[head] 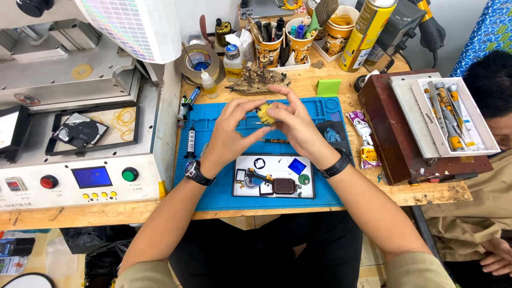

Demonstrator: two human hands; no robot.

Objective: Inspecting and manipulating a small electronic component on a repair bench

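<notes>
Both my hands are raised over the blue work mat (213, 186) and meet on one small yellow object (265, 113). My left hand (229, 133) pinches it from the left with its fingertips. My right hand (296, 124) closes around it from the right and above. What the yellow piece is cannot be told; fingers hide most of it. Each wrist wears a dark watch or band. Below the hands lies a white tray (274, 162) with small dismantled parts, among them a blue square chip and a dark brown piece.
A grey machine (80, 133) with red and green buttons fills the left. Cups of tools (266, 45), tape rolls, bottles and a spray can (365, 34) crowd the back. A brown box with a tray of tools (453, 114) stands right, beside another person (490, 160).
</notes>
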